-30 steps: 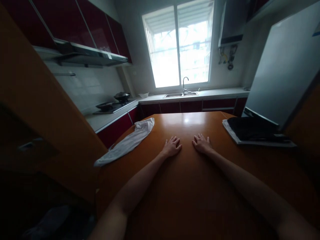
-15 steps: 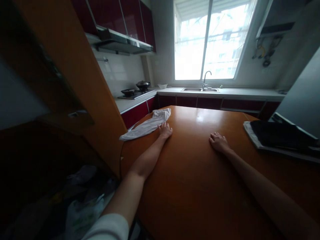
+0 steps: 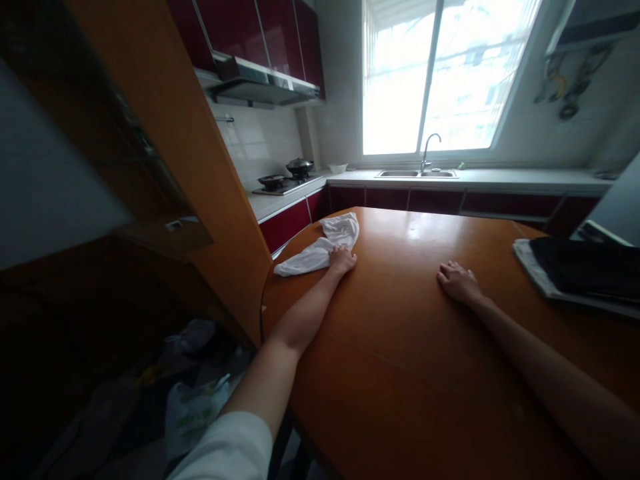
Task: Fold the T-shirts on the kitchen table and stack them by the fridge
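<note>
My left hand [image 3: 343, 259] reaches to the left edge of the round orange table [image 3: 400, 347], its fingers closed on the middle of a crumpled white cloth [image 3: 320, 248] that lies there. My right hand [image 3: 457, 281] rests flat on the tabletop, fingers stretched out, holding nothing.
A dark flat object on a white cloth [image 3: 575, 273] sits at the table's right edge. An orange wooden panel [image 3: 185, 160] stands to the left. Behind are a counter with a sink and tap [image 3: 425, 167], a stove with pans [image 3: 287, 177] and a window. Bags [image 3: 190, 407] lie on the floor.
My left hand has moved from the table's middle out to the left and closed on the white cloth. My right hand has stayed flat on the table. The view has turned left.
</note>
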Demonstrator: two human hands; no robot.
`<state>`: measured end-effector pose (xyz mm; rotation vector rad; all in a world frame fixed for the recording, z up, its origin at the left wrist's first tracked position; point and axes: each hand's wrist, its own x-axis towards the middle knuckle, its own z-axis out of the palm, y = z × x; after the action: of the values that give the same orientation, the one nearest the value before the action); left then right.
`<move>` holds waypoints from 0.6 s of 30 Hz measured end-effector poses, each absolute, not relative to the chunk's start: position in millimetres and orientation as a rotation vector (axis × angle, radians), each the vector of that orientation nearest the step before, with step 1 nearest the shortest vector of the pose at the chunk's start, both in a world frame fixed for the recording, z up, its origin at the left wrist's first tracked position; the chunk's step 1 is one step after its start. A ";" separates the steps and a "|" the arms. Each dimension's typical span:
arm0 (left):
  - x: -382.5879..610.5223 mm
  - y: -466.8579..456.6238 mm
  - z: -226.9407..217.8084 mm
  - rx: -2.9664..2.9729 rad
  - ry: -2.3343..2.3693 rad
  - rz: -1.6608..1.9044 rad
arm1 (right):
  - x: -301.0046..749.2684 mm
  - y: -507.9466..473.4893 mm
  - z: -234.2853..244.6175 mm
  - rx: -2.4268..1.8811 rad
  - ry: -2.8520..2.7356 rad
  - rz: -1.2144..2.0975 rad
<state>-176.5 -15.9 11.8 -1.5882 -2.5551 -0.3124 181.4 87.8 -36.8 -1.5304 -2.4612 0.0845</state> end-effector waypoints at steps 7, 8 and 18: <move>-93.6 -24.6 6.6 -1.928 -2.308 -0.278 | 181.0 87.1 -35.6 -1.526 -2.456 0.119; -81.0 -28.4 5.6 -1.978 -2.270 -0.277 | 180.9 87.3 -35.6 -1.527 -2.452 0.120; -4.6 -59.6 3.6 -2.618 -1.449 -0.437 | 178.7 83.2 -30.8 -1.484 -2.334 0.176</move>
<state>-4.6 -59.6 3.6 -2.6182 -1.4491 -0.4365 178.7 83.2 -30.8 -1.4838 -2.3344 0.1755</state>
